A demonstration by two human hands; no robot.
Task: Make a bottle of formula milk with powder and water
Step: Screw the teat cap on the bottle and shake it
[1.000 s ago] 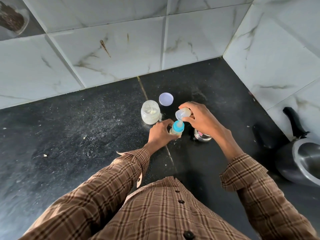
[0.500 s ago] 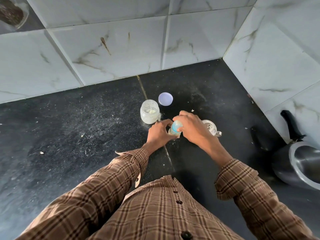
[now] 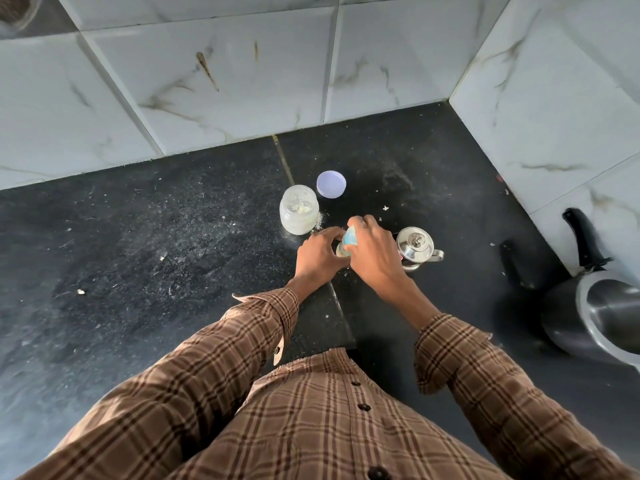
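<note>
At frame centre the right hand [image 3: 372,252] has brought the clear cap down onto the bottle [image 3: 348,241], which the left hand [image 3: 318,258] grips, suggesting the formula is nearly finished.

Formula things on the dark desk

The baby bottle [image 3: 348,241], blue at its collar, stands mostly hidden between two gripping hands. Just left and behind it sits the open powder jar [image 3: 299,210], clear, upright, with pale powder inside. Its round white lid [image 3: 331,184] lies flat just beside it. A small lidded steel water pot [image 3: 415,247] stands right of the bottle.
</note>
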